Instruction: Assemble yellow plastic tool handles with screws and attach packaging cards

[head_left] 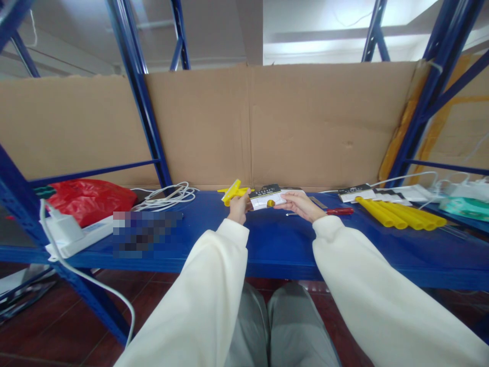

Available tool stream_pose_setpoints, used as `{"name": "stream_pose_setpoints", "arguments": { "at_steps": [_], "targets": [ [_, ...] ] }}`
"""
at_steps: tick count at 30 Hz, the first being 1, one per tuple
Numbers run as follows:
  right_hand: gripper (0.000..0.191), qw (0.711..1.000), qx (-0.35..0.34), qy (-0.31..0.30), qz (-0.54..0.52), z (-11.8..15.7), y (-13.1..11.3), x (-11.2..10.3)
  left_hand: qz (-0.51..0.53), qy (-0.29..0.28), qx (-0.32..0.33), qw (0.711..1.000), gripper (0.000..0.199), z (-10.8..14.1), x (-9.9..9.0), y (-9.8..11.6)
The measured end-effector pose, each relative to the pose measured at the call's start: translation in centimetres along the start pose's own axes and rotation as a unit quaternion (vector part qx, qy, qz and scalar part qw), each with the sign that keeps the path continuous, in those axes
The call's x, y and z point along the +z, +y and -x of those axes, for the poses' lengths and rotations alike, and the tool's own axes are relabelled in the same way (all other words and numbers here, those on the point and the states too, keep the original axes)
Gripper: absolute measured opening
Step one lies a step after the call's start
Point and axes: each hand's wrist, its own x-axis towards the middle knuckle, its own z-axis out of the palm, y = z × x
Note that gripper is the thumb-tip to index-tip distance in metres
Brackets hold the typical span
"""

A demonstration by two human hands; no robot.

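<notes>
Steadying the black-and-white, flat rectangular card-like packet (pixel 266 197) at mid-frame likely needs light, even pressure, left hand (pixel 238 208) and right hand (pixel 300 205) pinching opposite ends.

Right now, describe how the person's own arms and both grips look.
The left sleeve and right sleeve are loose, plain and creamy white, narrowing into cuffs. The left grip and right grip are bare and ungloved.

Printed card (pixel 263 201): paper-like, smooth, slight sheen
Shelf (pixel 275 252): painted metal by its look, smooth
Backing sheet (pixel 321 127): matt cardboard, faintly creased, along the shelf's back edge
Red bag (pixel 91 198): thin glossy plastic, crinkled, towards the left edge
Yellow tubes (pixel 393 215): smooth plastic, towards the right edge
Sleeves (pixel 210 275): soft matt cloth
</notes>
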Motion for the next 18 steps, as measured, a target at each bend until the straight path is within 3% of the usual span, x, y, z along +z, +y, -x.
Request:
{"name": "stream_pose_setpoints", "arguments": {
  "at_steps": [11,18],
  "targets": [
    [0.012,0.998,-0.018,0.06,-0.014,-0.36,-0.08,-0.1,-0.038,-0.029,-0.019,0.999,0.023,-0.03,-0.4,-0.03],
    [0.009,1.0,-0.022,0.01,0.003,-0.15,0.12,-0.03,-0.046,-0.067,-0.037,0.996,0.014,-0.21,-0.45,-0.16]
  ]
}}
